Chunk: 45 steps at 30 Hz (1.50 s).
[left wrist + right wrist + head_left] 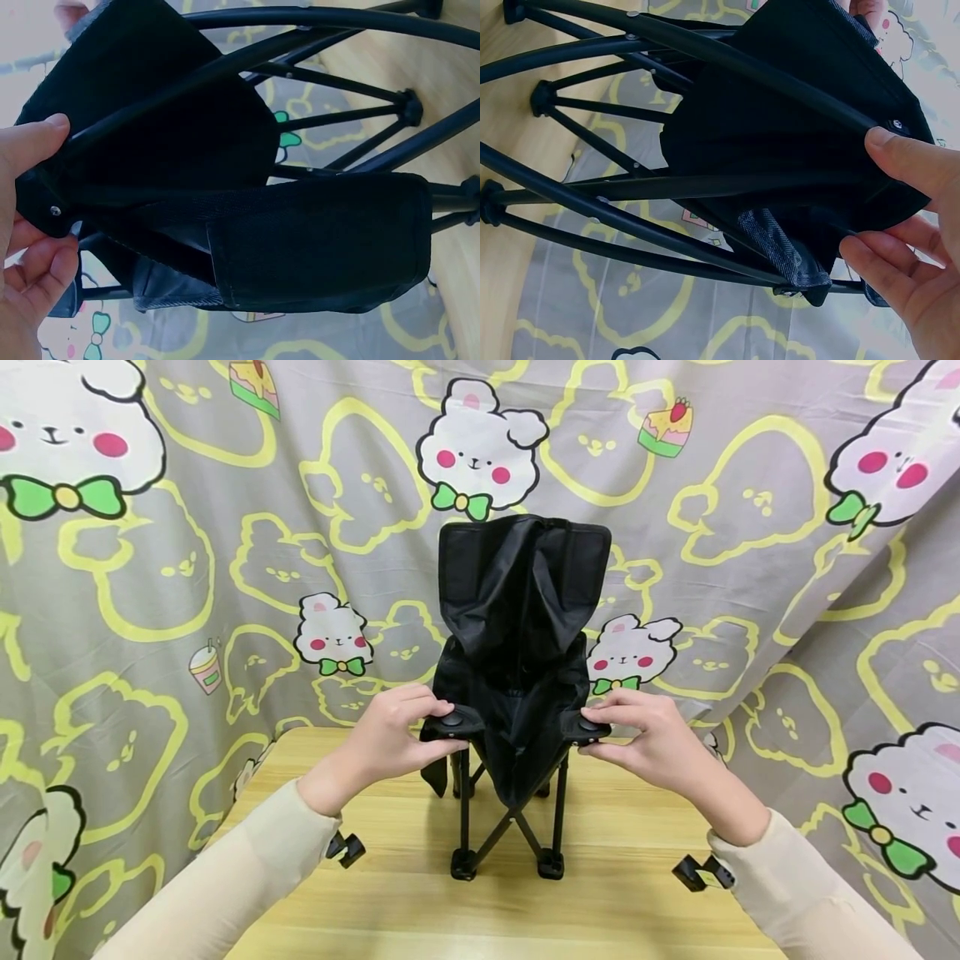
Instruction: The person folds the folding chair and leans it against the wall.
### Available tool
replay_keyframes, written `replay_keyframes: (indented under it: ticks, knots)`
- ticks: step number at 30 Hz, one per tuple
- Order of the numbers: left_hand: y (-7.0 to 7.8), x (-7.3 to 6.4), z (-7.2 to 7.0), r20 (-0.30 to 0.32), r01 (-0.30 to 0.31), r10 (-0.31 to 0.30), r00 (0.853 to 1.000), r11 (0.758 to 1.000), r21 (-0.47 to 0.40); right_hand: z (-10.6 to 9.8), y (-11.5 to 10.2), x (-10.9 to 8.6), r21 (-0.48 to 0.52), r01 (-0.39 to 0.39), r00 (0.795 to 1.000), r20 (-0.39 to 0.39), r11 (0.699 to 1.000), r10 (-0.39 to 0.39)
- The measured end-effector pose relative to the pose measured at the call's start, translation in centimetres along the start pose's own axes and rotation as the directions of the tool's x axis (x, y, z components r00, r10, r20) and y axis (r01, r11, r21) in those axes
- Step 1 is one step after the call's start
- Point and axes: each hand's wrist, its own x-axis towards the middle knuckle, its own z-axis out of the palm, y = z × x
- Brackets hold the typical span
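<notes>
A small black folding chair (517, 693) stands partly spread on the wooden table, its fabric seat sagging in a V between crossed legs. My left hand (397, 731) pinches the front end of the left armrest (467, 724), thumb below and fingers on top. The right hand (648, 735) grips the other armrest (572, 727) the same way. In the left wrist view, a fabric pouch (322, 244) hangs beside the frame near the left hand (37, 225). The right wrist view shows the right thumb against a black tube of the frame (780, 82).
The wooden table (360, 893) lies under the chair's plastic feet (463, 863). Behind and on both sides hangs a grey curtain (390, 568) printed with cartoon rabbits. Small black devices (703, 873) are strapped at both wrists.
</notes>
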Motion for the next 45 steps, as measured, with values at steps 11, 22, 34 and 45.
replay_keyframes:
  ticks: [11,22,34,45]
  knots:
    - [0.4,0.5,-0.1,0.005,-0.004,0.004,1.0,1.0,-0.003,0.3,-0.2,0.8,0.02,0.004,1.0,-0.002,1.0,-0.004]
    - [0.7,1.4,0.2,0.016,-0.008,0.007,1.0,1.0,0.015,0.5,-0.4,1.5,0.04,0.016,1.0,-0.002,0.999,-0.016]
    - [0.9,2.1,0.5,0.021,-0.013,0.013,1.0,1.0,0.029,1.1,-0.6,2.4,0.006,0.047,0.999,-0.027,0.999,-0.047]
    - [1.2,2.7,1.1,0.015,-0.024,0.024,1.0,0.999,0.022,1.4,-0.8,2.8,0.012,0.031,0.999,-0.033,0.999,-0.03]
